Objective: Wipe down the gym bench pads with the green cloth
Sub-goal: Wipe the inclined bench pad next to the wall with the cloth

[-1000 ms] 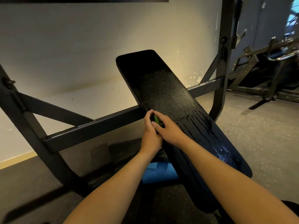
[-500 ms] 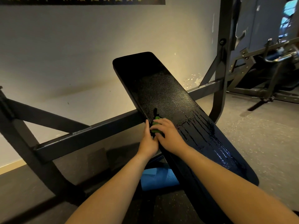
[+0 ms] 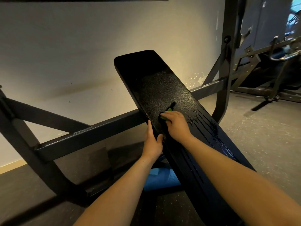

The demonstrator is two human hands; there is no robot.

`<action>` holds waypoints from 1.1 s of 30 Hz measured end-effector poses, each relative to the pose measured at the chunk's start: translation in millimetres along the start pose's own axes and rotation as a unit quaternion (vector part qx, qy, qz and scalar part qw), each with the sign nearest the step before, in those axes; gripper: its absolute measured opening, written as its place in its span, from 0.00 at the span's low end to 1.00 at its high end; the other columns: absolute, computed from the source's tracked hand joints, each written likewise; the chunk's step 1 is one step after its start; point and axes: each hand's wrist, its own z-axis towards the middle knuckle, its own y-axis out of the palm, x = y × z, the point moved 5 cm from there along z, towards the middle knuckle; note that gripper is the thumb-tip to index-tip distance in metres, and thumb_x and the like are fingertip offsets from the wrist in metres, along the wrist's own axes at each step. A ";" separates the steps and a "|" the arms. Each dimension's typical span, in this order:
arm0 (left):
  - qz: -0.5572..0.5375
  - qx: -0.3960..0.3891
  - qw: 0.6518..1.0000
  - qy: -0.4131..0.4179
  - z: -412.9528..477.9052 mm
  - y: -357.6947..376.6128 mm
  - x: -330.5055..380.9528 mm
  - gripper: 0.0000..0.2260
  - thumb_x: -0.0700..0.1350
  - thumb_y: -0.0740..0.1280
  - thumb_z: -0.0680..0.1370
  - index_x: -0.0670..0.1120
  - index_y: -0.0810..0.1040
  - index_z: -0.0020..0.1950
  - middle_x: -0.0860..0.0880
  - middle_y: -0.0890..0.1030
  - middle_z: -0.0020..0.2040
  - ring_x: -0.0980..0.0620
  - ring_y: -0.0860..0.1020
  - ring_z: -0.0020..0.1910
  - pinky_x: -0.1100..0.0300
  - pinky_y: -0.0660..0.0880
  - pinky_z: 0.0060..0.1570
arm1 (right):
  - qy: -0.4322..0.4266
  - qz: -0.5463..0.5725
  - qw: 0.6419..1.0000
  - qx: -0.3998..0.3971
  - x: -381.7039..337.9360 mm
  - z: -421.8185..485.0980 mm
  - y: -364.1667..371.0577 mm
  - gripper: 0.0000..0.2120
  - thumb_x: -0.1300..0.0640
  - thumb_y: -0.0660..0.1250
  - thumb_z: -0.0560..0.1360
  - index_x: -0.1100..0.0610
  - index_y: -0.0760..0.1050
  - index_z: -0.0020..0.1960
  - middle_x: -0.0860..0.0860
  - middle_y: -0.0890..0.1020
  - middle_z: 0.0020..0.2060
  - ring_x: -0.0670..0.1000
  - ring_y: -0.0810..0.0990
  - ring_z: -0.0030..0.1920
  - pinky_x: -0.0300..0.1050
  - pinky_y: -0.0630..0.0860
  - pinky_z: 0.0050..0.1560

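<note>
Nearest, a blue mat [image 3: 161, 180] lies on the floor under the sloping bench pad [image 3: 154, 85]. The left hand [image 3: 153, 142] clasps the pad's left edge, thumb on top and fingers [image 3: 149, 128] stretched along the side. Just beyond it, the right hand [image 3: 176, 124] presses the green cloth [image 3: 163, 117] onto the middle of the pad, fingers curled over it so only a green corner shows. Wet streaks [image 3: 203, 121] run down the pad to the right of the cloth. Behind, a dark steel crossbar [image 3: 91, 137] passes under the pad, against a pale wall [image 3: 81, 46].
</note>
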 end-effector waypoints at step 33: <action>0.159 -0.030 0.986 -0.030 -0.9 16.3 13.7 0.34 0.38 0.57 0.83 0.63 0.45 0.80 0.46 0.42 0.82 0.42 0.56 0.79 0.45 0.60 0.76 | 0.014 -0.015 0.999 -0.031 11.6 -22.3 -13.9 0.24 0.70 0.60 0.75 0.57 0.75 0.69 0.55 0.72 0.71 0.57 0.61 0.76 0.46 0.52 0.77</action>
